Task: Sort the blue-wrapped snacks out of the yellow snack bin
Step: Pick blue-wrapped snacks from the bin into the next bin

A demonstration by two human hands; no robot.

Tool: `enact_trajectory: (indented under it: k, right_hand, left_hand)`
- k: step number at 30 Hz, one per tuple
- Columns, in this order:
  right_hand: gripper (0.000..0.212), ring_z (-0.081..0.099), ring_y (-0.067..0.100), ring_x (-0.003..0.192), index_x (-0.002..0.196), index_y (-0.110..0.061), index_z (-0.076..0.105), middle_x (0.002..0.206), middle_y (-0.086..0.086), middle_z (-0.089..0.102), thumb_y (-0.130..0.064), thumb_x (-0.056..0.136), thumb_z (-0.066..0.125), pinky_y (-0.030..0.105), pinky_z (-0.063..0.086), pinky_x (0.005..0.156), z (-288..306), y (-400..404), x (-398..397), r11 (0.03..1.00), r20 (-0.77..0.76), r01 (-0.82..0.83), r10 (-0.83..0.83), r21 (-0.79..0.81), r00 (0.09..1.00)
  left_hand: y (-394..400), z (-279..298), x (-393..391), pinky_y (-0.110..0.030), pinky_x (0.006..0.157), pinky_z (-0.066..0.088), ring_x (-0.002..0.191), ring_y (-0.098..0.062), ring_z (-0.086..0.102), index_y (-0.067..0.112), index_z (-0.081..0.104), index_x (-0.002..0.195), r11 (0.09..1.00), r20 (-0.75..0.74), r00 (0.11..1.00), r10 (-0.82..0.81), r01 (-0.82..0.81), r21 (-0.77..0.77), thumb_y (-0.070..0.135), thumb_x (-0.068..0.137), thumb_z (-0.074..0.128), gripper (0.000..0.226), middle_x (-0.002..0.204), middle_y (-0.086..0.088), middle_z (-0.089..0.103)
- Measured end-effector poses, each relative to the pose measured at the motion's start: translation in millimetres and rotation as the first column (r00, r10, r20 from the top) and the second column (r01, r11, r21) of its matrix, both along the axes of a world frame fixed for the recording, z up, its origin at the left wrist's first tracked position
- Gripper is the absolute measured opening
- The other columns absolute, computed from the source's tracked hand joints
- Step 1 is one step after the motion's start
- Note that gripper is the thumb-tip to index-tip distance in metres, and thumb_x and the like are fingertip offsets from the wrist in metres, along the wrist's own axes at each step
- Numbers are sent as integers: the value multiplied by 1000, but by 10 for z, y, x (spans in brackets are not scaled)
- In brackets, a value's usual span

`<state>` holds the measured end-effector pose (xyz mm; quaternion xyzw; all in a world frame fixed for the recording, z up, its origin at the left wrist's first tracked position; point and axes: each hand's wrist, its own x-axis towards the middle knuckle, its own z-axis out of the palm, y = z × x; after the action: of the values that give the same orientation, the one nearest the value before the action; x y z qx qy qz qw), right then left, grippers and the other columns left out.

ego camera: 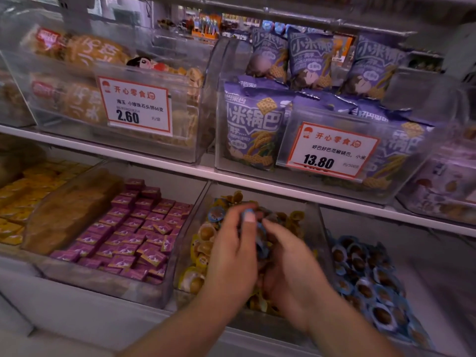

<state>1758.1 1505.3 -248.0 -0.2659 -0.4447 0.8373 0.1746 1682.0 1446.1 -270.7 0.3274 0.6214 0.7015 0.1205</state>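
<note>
Both hands in the clear yellow snack bin (315,228) at lower centre of frame: left hand (233,256) fingers curled, gripping blue-wrapped snacks (261,247), w/ one pinched up near the thumb tip. Right hand (288,264) fingers curled down into the yellow snacks (204,247), touching the blue ones; can't tell if gripping. Bin of blue snacks (371,282) just right; purple packets (139,228) left.
</note>
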Motion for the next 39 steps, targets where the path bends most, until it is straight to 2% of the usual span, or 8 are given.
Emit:
enact_trajectory:
  k: [5, 8, 13, 19, 25, 28, 35, 39]
  right_hand:
    - [30, 74, 14, 90, 113, -25, 71, 108, 4, 75, -44, 95, 56, 32, 58, 66, 7, -72, 269, 988, 57, -19, 10, 151, 998]
    - [50, 60, 14, 55, 130, 4, 50, 100, 32, 60, -33, 97, 55, 18, 50, 44, 65, -2, 457, 968, 41, 34, -46, 248, 998]
    - [26, 70, 18, 69, 109, -6, 68, 86, 12, 72, -8, 84, 73, 24, 54, 51, 67, 283, 698, 956, -57, 161, -151, 246, 987]
    - [9, 74, 20, 82, 87, -19, 76, 88, 8, 76, -15, 80, 79, 30, 59, 62, 38, 1033, 1016, 769, -37, 413, -454, 488, 890]
    - [30, 61, 2, 94, 110, -23, 73, 113, -9, 66, -45, 94, 59, 6, 44, 85, -313, 1604, 1058, 737, 342, 173, -491, 653, 801]
    - [20, 49, -13, 74, 103, -18, 73, 99, -7, 63, -28, 98, 56, -9, 32, 60, -328, 1656, 1004, 620, 282, 218, -605, 754, 745]
    - [23, 60, 5, 96, 106, -22, 72, 106, -6, 66, -24, 92, 53, 8, 42, 82, -382, 1150, 717, 264, 76, 78, -528, 961, 846]
    - [29, 58, 19, 106, 115, -22, 70, 117, 5, 59, -22, 87, 62, 24, 45, 92, -263, 1075, 590, 87, 111, -76, -547, 993, 830]
  left_hand:
    - [-46, -124, 156, -36, 119, 28, 138, 7, 34, 51, 44, 140, 946, -27, 952, -305, 299, -125, 89, 80, 23, 74, 146, 24, 44]
    - [26, -109, 238, -40, 113, 39, 139, 4, 36, 67, 34, 137, 928, 29, 930, -367, 369, -60, 94, 74, 30, 69, 148, 30, 39]
    - [257, -148, 336, -29, 100, 49, 128, -1, 52, 55, 52, 131, 919, 143, 909, -393, 381, 102, 89, 72, 47, 68, 137, 24, 55]
    - [344, -119, 96, -15, 95, 43, 114, 4, 56, 32, 65, 117, 957, -498, 832, -243, 123, -262, 45, 95, 46, 32, 119, 23, 61]
    - [327, -207, -444, -36, 93, 49, 112, -21, 61, 24, 67, 118, 855, -622, 742, -249, -133, -501, 31, 93, 46, 34, 122, 3, 65]
    - [397, -236, -646, -44, 95, 49, 112, -29, 61, 22, 66, 120, 800, -594, 756, -275, -163, -578, 19, 98, 53, 26, 120, -6, 67]
    - [371, -232, -624, -41, 87, 51, 99, -33, 65, 22, 66, 122, 651, -714, 578, -395, -373, -661, 23, 90, 60, 33, 122, -6, 63]
    - [243, -214, -646, -33, 85, 51, 99, -25, 64, 24, 71, 110, 718, -676, 659, -330, -290, -633, 20, 86, 66, 25, 115, -2, 60]
